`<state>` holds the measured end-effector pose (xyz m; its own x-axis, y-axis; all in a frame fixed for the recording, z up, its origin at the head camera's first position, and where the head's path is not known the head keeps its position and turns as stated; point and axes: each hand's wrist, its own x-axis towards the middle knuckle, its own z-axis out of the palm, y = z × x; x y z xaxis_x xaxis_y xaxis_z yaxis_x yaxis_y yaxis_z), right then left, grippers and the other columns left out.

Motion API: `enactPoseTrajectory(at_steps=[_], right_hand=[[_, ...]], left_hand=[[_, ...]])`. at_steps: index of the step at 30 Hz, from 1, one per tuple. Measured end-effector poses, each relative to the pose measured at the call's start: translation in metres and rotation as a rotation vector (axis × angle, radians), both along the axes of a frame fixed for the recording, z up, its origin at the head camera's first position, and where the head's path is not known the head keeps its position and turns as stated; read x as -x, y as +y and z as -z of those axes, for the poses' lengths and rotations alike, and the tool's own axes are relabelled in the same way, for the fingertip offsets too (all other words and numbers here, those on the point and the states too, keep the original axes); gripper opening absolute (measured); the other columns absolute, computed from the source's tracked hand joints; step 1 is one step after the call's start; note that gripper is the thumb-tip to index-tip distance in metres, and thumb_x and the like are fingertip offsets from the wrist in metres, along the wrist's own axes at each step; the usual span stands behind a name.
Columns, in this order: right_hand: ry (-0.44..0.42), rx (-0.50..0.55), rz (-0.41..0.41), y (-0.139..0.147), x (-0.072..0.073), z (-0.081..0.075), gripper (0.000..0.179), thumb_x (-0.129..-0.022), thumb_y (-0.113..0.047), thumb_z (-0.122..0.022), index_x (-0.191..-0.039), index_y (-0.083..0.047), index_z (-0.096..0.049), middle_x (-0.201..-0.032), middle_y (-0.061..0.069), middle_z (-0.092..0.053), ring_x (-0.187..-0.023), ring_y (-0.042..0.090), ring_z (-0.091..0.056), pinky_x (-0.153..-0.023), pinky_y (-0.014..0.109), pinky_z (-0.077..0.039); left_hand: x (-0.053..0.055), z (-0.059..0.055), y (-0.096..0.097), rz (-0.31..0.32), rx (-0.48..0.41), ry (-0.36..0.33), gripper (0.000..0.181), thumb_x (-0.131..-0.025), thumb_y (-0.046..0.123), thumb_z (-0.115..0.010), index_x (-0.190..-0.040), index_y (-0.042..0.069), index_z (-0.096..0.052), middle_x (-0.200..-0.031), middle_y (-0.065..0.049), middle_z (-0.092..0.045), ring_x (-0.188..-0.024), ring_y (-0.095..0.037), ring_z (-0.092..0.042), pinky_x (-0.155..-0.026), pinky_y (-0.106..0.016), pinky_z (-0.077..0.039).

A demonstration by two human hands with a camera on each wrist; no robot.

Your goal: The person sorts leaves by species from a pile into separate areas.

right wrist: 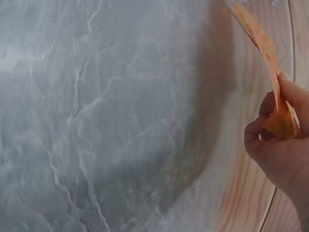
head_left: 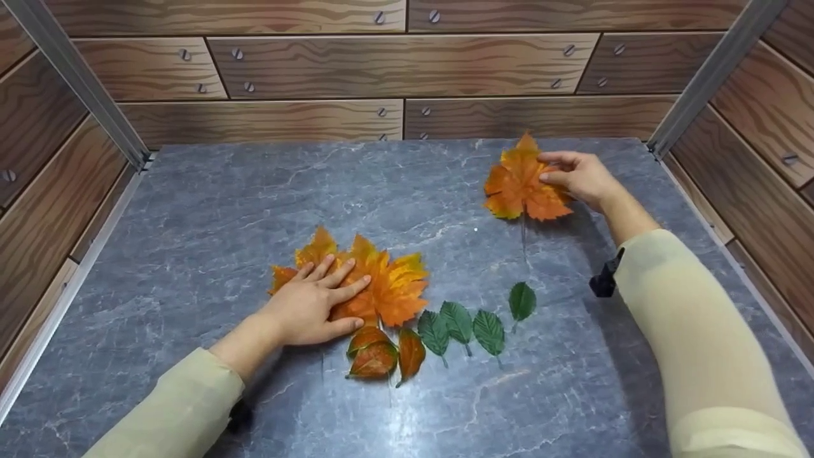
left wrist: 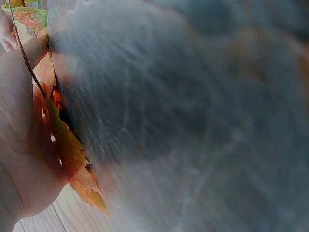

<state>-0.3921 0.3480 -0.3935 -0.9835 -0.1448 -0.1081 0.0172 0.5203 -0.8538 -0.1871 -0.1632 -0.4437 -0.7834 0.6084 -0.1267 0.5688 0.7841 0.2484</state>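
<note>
My left hand (head_left: 308, 308) lies with fingers spread over overlapping orange and yellow maple leaves (head_left: 400, 289) on the grey table, partly hiding them. The left wrist view catches a leaf edge (left wrist: 72, 154) under the palm and a thin dark stem. At the back right, my right hand (head_left: 588, 178) pinches one orange maple leaf (head_left: 524, 181) by its right edge, thumb in front, stem pointing down. Seen edge-on in the right wrist view, that leaf (right wrist: 263, 43) stands up from between thumb and fingers. Red-brown leaves (head_left: 375, 361) with green rims sit just below my left thumb.
Several green leaves (head_left: 456, 321) lie in a loose row at the middle front, one (head_left: 522, 301) set apart to the right. The marbled grey tabletop (head_left: 254, 184) meets wood-patterned walls (head_left: 394, 67) at the back and sides, with metal posts (head_left: 718, 76) at the corners.
</note>
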Motion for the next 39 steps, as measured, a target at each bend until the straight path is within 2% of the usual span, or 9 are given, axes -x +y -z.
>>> enactPoseTrajectory(at_steps=[5, 9, 13, 18, 20, 23, 27, 33, 39], right_hand=[[0.028, -0.089, -0.02, 0.001, 0.004, 0.008, 0.051, -0.106, -0.018, -0.068, -0.154, -0.006, -0.056, -0.145, 0.018, -0.061, -0.099, 0.003, -0.064, -0.079, 0.018, -0.054], [0.023, -0.13, -0.031, 0.004, 0.007, 0.012, 0.055, -0.107, -0.02, -0.067, -0.158, -0.005, -0.051, -0.154, 0.024, -0.054, -0.121, 0.02, -0.062, -0.085, 0.016, -0.051], [0.038, -0.162, -0.036, 0.007, 0.008, 0.017, 0.063, -0.106, -0.02, -0.07, -0.161, -0.004, -0.045, -0.152, 0.028, -0.053, -0.133, 0.033, -0.054, -0.087, 0.015, -0.046], [0.075, -0.177, -0.049, 0.006, 0.008, 0.027, 0.065, -0.103, -0.011, -0.072, -0.161, 0.0, -0.043, -0.141, 0.031, -0.061, -0.122, 0.028, -0.061, -0.084, 0.013, -0.048], [0.076, -0.196, -0.05, 0.004, 0.007, 0.029, 0.064, -0.104, -0.011, -0.071, -0.161, 0.0, -0.043, -0.141, 0.031, -0.061, -0.123, 0.03, -0.061, -0.086, 0.018, -0.05], [0.089, -0.236, -0.039, -0.002, 0.005, 0.028, 0.064, -0.105, -0.015, -0.069, -0.161, 0.0, -0.042, -0.144, 0.032, -0.058, -0.13, 0.039, -0.058, -0.099, 0.034, -0.052], [0.128, -0.259, -0.007, -0.018, 0.002, 0.025, 0.064, -0.105, -0.021, -0.07, -0.161, -0.001, -0.044, -0.147, 0.033, -0.055, -0.135, 0.046, -0.053, -0.108, 0.056, -0.046], [0.167, -0.253, -0.023, -0.052, -0.003, 0.03, 0.071, -0.1, -0.03, -0.077, -0.158, -0.002, -0.048, -0.144, 0.029, -0.059, -0.132, 0.043, -0.056, -0.111, 0.055, -0.045], [0.151, -0.327, -0.072, -0.069, -0.007, 0.037, 0.081, -0.097, -0.027, -0.081, -0.161, 0.001, -0.041, -0.153, 0.028, -0.052, -0.144, 0.045, -0.045, -0.122, 0.056, -0.033]], left_hand=[[-0.001, 0.001, 0.003, 0.004, 0.002, -0.001, 0.075, -0.105, 0.068, -0.049, -0.168, 0.03, -0.033, -0.174, -0.013, -0.021, -0.159, -0.046, -0.011, -0.126, -0.065, -0.015], [0.0, 0.0, 0.006, 0.011, 0.003, 0.001, 0.075, -0.105, 0.068, -0.048, -0.168, 0.03, -0.032, -0.174, -0.013, -0.02, -0.159, -0.045, -0.01, -0.127, -0.064, -0.013], [0.0, 0.0, 0.007, 0.015, 0.003, 0.0, 0.075, -0.105, 0.068, -0.048, -0.168, 0.03, -0.032, -0.174, -0.012, -0.02, -0.16, -0.045, -0.009, -0.127, -0.064, -0.012], [0.0, 0.0, 0.007, 0.016, 0.006, 0.0, 0.075, -0.105, 0.068, -0.048, -0.168, 0.03, -0.032, -0.174, -0.012, -0.019, -0.16, -0.045, -0.009, -0.127, -0.064, -0.011], [0.0, 0.0, 0.007, 0.017, 0.007, 0.0, 0.075, -0.105, 0.068, -0.048, -0.168, 0.03, -0.032, -0.174, -0.013, -0.019, -0.16, -0.046, -0.009, -0.127, -0.064, -0.011], [0.0, -0.001, 0.007, 0.013, 0.007, -0.006, 0.075, -0.105, 0.068, -0.048, -0.168, 0.031, -0.031, -0.174, -0.012, -0.019, -0.16, -0.045, -0.008, -0.127, -0.064, -0.011], [-0.001, -0.002, 0.006, 0.002, 0.014, -0.02, 0.075, -0.105, 0.067, -0.048, -0.169, 0.031, -0.031, -0.175, -0.012, -0.019, -0.16, -0.044, -0.007, -0.127, -0.063, -0.011], [0.0, -0.003, 0.003, -0.002, 0.02, -0.02, 0.075, -0.105, 0.067, -0.048, -0.169, 0.031, -0.031, -0.175, -0.012, -0.019, -0.16, -0.044, -0.007, -0.127, -0.064, -0.012], [0.001, -0.001, 0.001, -0.001, 0.014, -0.014, 0.075, -0.106, 0.067, -0.048, -0.168, 0.03, -0.032, -0.174, -0.012, -0.019, -0.16, -0.045, -0.008, -0.127, -0.064, -0.012]])
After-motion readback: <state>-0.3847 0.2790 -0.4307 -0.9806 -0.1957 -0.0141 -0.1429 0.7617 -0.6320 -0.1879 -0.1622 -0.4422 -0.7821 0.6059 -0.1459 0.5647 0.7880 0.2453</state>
